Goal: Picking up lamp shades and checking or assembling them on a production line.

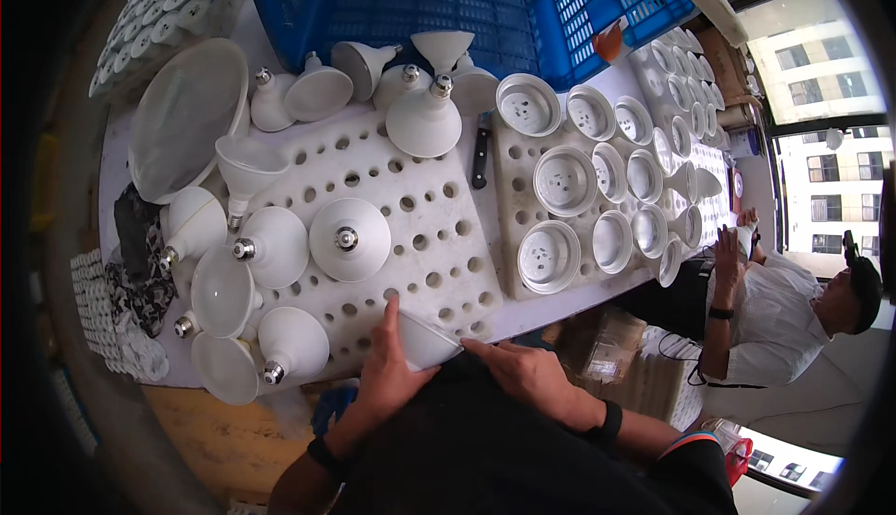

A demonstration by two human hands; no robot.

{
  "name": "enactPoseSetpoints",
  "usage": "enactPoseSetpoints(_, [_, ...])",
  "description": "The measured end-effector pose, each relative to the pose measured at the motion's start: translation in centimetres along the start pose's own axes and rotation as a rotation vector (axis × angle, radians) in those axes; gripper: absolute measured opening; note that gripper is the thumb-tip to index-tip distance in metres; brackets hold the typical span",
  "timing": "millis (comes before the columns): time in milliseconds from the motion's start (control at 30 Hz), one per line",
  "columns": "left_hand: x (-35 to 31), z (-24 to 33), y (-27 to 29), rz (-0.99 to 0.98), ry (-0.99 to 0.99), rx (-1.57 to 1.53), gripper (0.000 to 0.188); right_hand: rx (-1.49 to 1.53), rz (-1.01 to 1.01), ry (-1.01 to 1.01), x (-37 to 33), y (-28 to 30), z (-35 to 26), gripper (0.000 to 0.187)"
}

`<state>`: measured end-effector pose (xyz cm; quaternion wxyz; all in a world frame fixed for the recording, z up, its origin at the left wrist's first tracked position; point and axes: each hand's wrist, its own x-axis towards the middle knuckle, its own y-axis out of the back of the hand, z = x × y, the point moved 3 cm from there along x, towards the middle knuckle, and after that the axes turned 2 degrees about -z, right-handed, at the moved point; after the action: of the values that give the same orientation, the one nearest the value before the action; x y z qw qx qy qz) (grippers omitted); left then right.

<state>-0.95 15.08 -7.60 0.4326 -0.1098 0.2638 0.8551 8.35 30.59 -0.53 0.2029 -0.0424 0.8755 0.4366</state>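
Close to my body, at the table's front edge, a white cone-shaped lamp bulb (427, 341) is held tilted between my hands. My left hand (387, 373) is closed round one side of it, with a finger raised along it. Fingertips of my right hand (534, 377) pinch the rim at its other side; the thumb is partly hidden. Ahead lies a white foam board (420, 277) with rows of holes. One bulb (350, 240) stands on it with its metal screw base up, and another bulb (425, 125) stands farther back. Several more bulbs lie at the left.
A second foam board (523, 188) at the right carries several round white lamp housings (565, 181). Between the boards lies a black-handled knife (481, 153). A blue plastic crate (420, 11) stands at the back, a large white cover (187, 118) at the left. Another person (775, 319) works at the right.
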Motion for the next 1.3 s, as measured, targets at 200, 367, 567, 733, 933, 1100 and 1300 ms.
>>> enactPoseSetpoints(200, [0.7, -0.5, -0.3, -0.041, 0.055, -0.052, 0.112, -0.208, 0.087, -0.13, 1.0, -0.6, -1.0, 0.043])
enactPoseSetpoints(367, [1.5, 0.1, 0.0, -0.048, 0.083, -0.111, 0.11, -0.3, 0.055, -0.267, 2.8, 0.2, -2.0, 0.043])
enactPoseSetpoints(567, [0.8, -0.3, 0.1, -0.036, -0.106, 0.121, 0.104, -0.348, 0.052, -0.375, 6.0, -1.4, 2.2, 0.041])
enactPoseSetpoints(733, [0.9, -1.4, 0.5, -0.038, -0.141, -0.006, 0.105, -0.222, 0.075, -0.35, 8.9, -1.6, 3.6, 0.033])
enactPoseSetpoints(933, [0.8, -2.0, 1.0, -0.134, -0.11, -0.086, 0.11, -0.026, 0.214, -0.256, 10.1, -3.0, 5.0, 0.028])
enactPoseSetpoints(1100, [0.6, -1.9, 1.6, -0.047, -0.2, -0.048, 0.111, 0.062, 0.277, -0.218, 10.9, -4.8, 7.1, 0.021])
enactPoseSetpoints(1300, [-0.2, -5.4, 1.0, -0.136, 0.005, -0.064, 0.107, 0.465, -0.023, -0.231, 9.9, -3.6, 6.5, 0.029])
